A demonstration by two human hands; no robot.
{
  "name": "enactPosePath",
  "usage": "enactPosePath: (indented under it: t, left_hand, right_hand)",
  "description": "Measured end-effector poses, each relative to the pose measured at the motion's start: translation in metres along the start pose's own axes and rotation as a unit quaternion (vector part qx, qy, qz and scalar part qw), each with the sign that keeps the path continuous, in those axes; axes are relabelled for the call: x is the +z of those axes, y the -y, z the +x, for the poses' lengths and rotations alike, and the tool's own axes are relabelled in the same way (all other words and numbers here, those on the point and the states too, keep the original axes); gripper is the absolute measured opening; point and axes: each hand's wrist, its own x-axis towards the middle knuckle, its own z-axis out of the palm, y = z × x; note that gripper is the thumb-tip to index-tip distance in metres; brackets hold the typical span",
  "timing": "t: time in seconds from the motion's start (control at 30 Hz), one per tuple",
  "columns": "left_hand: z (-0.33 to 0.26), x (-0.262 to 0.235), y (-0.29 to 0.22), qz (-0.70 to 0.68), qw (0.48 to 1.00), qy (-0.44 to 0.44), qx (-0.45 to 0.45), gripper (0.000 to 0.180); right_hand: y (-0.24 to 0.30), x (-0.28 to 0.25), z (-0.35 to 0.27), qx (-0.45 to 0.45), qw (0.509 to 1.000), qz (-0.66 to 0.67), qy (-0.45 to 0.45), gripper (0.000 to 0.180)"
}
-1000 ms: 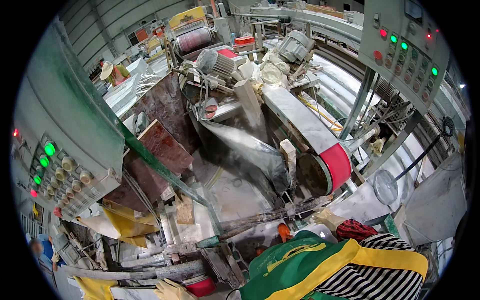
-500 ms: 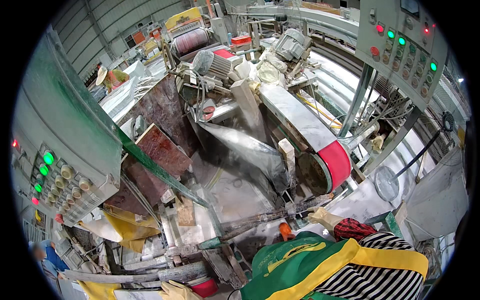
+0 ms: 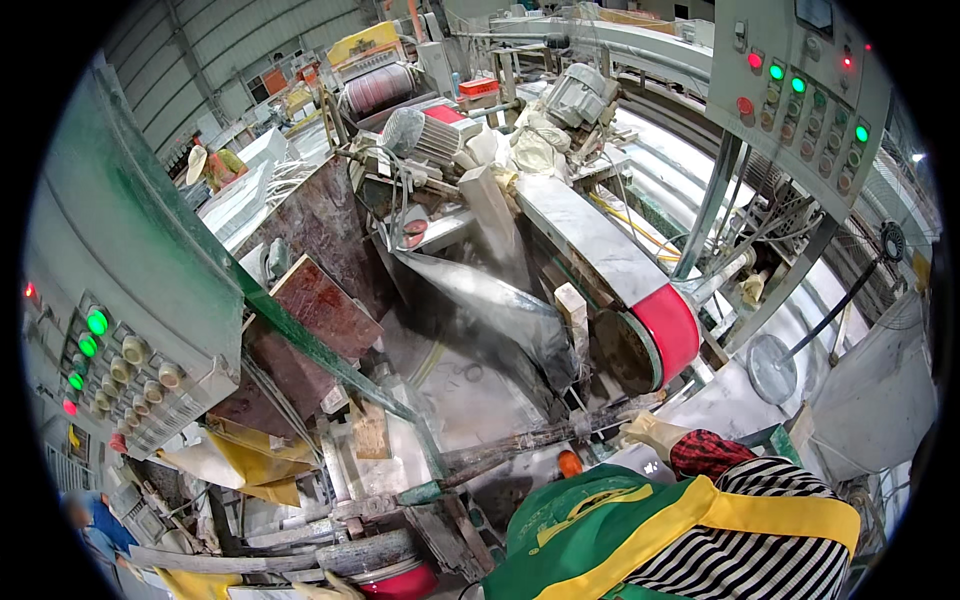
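Note:
My right hand [image 3: 655,433], in a cream glove below a red checked cuff, lies beside the end of a grimy metal rail [image 3: 530,436]. Its fingers are too small and partly hidden to tell what they hold, if anything. At the lower edge, my left hand [image 3: 338,590] is mostly cut off by the frame; its gloved fingers look spread and empty. It is beside a belt roller with a red band [image 3: 402,582]. Between my hands, an orange knob [image 3: 570,463] shows just beyond my green apron [image 3: 590,505].
A red-ended belt unit [image 3: 668,332] stands ahead at right, beside a bent metal sheet [image 3: 490,305]. Control panels stand left [image 3: 120,370] and right [image 3: 800,110]. A round plate on a rod [image 3: 772,368] is at right. People are at far left.
My left hand has slid left and lower, so less of it shows. The view has shifted slightly. My right hand stays by the rail, and more of the red-banded roller shows.

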Motion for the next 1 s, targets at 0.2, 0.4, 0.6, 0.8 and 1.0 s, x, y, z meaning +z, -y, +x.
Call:
enactPosePath:
  t: [0.2,0.4,0.6,0.8,1.0]
  left_hand:
    - [-0.028,0.097,0.074,0.014,0.982,0.127,-0.14,0.068]
    - [-0.04,0.068,0.029,-0.093,0.988,0.065,-0.109,0.06]
    - [-0.065,0.023,-0.004,-0.269,0.961,-0.016,-0.066,0.052]
    - [-0.09,-0.019,-0.048,-0.278,0.959,0.039,-0.047,0.045]
    - [-0.083,-0.012,-0.144,-0.762,0.551,0.292,-0.176,0.065]
  right_hand:
    - [0.088,-0.013,-0.012,0.174,0.981,0.089,-0.009,0.047]
    - [0.048,-0.001,-0.005,0.139,0.989,0.034,-0.023,0.053]
    - [0.025,0.025,0.0,0.159,0.973,0.165,0.002,0.047]
    - [0.049,0.049,0.028,0.041,0.98,0.185,0.067,0.053]
    - [0.197,0.085,0.033,0.032,0.902,0.369,0.221,0.053]
